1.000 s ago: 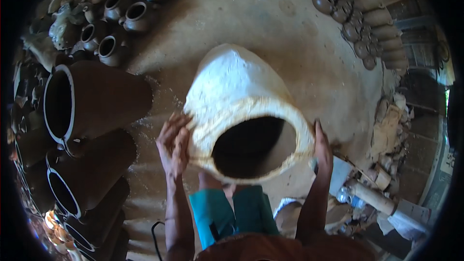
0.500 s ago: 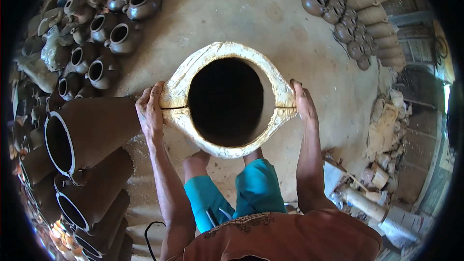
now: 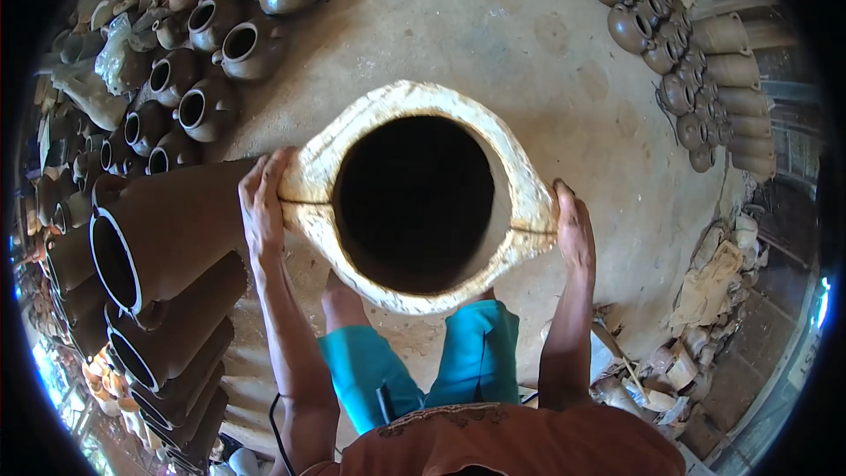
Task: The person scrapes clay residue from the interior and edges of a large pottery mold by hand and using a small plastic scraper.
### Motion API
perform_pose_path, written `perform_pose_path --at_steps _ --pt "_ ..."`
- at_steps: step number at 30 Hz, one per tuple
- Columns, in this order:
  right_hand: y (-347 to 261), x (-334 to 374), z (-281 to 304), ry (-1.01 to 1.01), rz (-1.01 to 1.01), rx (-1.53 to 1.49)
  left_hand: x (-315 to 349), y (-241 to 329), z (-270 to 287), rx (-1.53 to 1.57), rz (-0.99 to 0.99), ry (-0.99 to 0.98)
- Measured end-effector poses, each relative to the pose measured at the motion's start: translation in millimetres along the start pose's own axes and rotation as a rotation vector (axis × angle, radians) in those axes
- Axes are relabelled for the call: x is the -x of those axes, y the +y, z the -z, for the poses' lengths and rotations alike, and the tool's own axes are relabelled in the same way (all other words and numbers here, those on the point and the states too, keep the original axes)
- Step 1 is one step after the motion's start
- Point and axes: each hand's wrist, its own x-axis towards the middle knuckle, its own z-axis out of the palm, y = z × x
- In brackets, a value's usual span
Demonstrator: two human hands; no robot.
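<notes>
Between my two hands is a large off-white two-part plaster mold (image 3: 414, 99), with a wide round opening and a dark hollow inside. A seam line crosses its rim at the left and right pointed ends, where its two halves meet. My left hand (image 3: 263, 203) is closed around the left end, fingers over the edge beside the seam. On the opposite end, my right hand (image 3: 573, 225) grips the mold with its fingertips near the other seam. The mold's underside and the depth of its hollow are hidden. My knees show below its near rim.
Long dark clay cylinders (image 3: 176, 225) lie stacked close by my left arm. Several round brown pots (image 3: 251, 51) stand at the far left. More pots (image 3: 630, 28) line the far right, beside upright clay cylinders (image 3: 727, 40). Rubble and broken pieces (image 3: 705, 291) lie along the right.
The mold looks slightly larger and has turned a little clockwise, its right end now lower. Both hands keep their hold and have moved slightly apart in view. The surroundings have shifted in the picture.
</notes>
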Motion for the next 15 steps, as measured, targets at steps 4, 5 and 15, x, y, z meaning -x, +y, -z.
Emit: perform_pose_path --at_steps 4,5,15 --pt "8 -1 0 -0.026 -0.052 -0.223 4 7 -7 0.133 0.022 -0.077" --pt "6 2 0 0.024 -0.106 -0.294 4 13 -7 0.129 -0.001 -0.107" --pt "41 17 -18 0.05 0.339 -0.453 6 -48 -27 0.459 -0.407 0.198"
